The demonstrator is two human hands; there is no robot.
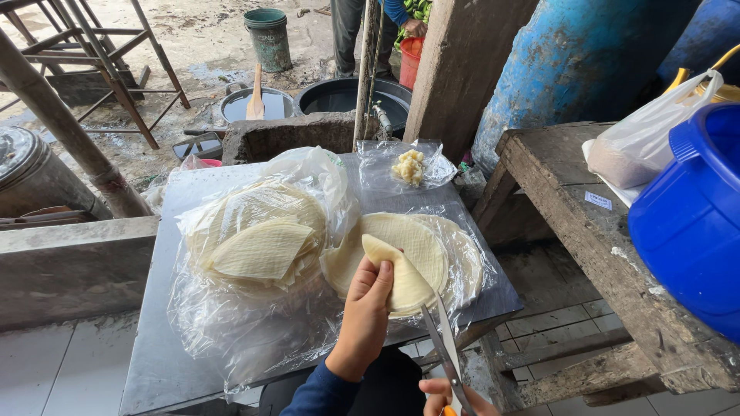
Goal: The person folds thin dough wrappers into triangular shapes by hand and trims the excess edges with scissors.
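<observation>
Single head-worn view, steeply downward and close over the metal table (pixel 177 362), yard beyond.

Matt metal table (pixel 177 362), glossy crinkled plastic sheet (pixel 231 331), rough wooden bench (pixel 586 239)

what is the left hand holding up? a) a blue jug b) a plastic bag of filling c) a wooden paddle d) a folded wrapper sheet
d: the left hand grips a folded pale wrapper sheet, with scissors in the right hand cutting at it.
</observation>
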